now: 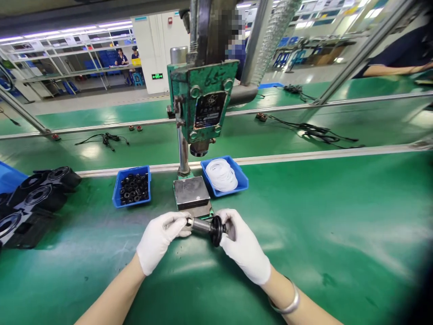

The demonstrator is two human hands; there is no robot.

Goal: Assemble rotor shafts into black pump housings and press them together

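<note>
Between my two gloved hands lies a grey metal cylinder with a black ridged collar on its right side. My left hand pinches the cylinder's thin left end with thumb and fingers. My right hand is closed round the far right end, just past the collar; a greyish round piece shows partly under its fingers. The part is held nearly level, right in front of the press's metal block. Above that block stands the green press head, its ram raised well off the block.
A blue bin of small black rings stands left of the press. Another blue bin with thin white rings sits to its right. Black housings are stacked at far left. Cables lie behind the rail; a co-worker's arm shows at upper right.
</note>
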